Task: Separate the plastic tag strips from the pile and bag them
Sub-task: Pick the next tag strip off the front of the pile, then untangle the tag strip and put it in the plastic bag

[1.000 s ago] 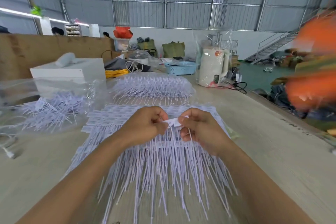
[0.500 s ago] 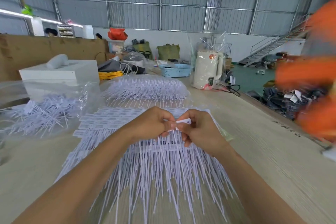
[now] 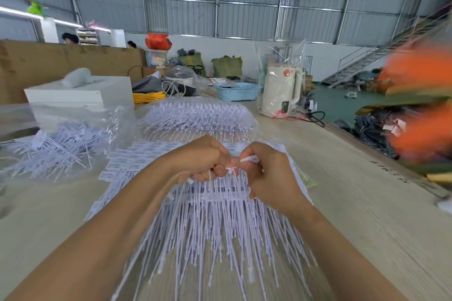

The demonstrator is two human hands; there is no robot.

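Single head-worn wide-angle view, forward and down, close over the hands [image 3: 234, 171], hall beyond.

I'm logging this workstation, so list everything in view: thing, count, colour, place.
tag strips pile: one, white, table centre, under the hands
bagged tags: one clear bag, behind pile
loose tags in open bag: one, left
table: one, pale wood
white box: one, far left
basket: one, blue, far end
kettle: one, cream, plastic-wrapped
yellow cable: one coil
left hand: pinching tags
right hand: pinching a tag
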